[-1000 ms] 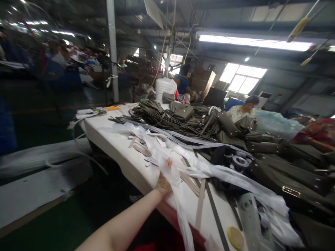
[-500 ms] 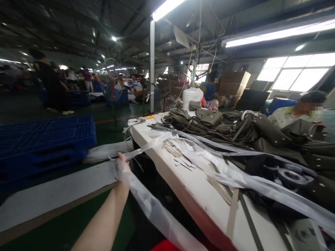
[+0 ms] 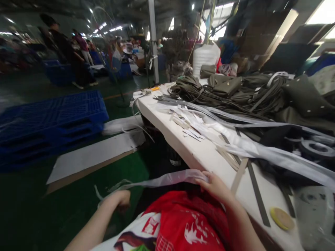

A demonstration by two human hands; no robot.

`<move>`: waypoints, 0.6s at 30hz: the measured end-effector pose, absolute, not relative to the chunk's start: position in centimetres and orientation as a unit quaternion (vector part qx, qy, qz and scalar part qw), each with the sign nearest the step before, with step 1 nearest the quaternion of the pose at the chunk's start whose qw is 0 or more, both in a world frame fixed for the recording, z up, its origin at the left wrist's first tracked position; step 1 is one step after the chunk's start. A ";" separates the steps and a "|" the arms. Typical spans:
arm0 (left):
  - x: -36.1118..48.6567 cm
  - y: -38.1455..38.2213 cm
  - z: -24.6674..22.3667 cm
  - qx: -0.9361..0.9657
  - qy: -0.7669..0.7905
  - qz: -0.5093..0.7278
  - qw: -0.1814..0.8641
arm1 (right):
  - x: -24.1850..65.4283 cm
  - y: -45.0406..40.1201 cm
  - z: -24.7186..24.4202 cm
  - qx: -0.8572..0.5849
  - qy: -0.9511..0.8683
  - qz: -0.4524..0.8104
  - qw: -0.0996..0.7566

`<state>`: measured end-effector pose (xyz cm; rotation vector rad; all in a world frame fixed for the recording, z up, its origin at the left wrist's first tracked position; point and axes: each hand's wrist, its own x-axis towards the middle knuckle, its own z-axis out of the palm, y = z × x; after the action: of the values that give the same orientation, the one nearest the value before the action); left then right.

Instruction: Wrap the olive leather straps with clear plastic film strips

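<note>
A translucent plastic strip (image 3: 167, 179) stretches across in front of the red clothing at my body. Its right end is pinched in my right hand (image 3: 210, 184), beside the edge of the white table (image 3: 206, 153). My left hand (image 3: 123, 200) is at the lower left, just under the strip's loose left part; its fingers are blurred and turned away, so its grip cannot be made out. More long plastic strips (image 3: 243, 144) lie over the table, next to paper scraps (image 3: 192, 134) and dark straps (image 3: 258, 195).
Dark olive bags and straps (image 3: 227, 87) are heaped on the table's far side, near a white foam roll (image 3: 205, 57). Blue pallets (image 3: 52, 122) and a flat white board (image 3: 96, 155) lie on the floor at left. A yellow round object (image 3: 282, 219) sits at lower right. People stand at back left.
My left hand has moved down and back from beside the table's far end. My right hand has come into view, holding the strip. The view has tilted downward.
</note>
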<state>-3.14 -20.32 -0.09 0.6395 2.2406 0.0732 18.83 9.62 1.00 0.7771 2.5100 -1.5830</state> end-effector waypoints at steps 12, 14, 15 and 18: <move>2.1 -2.2 1.4 0.632 0.594 0.157 0.472 | 20.6 8.1 1.4 0.232 0.800 -0.544 0.102; 2.2 -1.1 0.1 0.602 0.558 0.150 0.551 | 22.2 8.8 1.7 0.251 0.793 -0.548 0.093; 2.0 -0.9 -0.4 0.584 0.550 0.163 0.575 | 23.1 9.2 1.7 0.261 0.791 -0.546 0.088; 0.6 -1.1 -1.5 0.543 0.540 0.194 0.614 | 25.6 10.5 1.5 0.292 0.786 -0.541 0.071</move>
<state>0.60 -1.06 -1.49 1.2508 1.2438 0.4473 25.64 10.47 1.46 0.8770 2.3621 -1.6271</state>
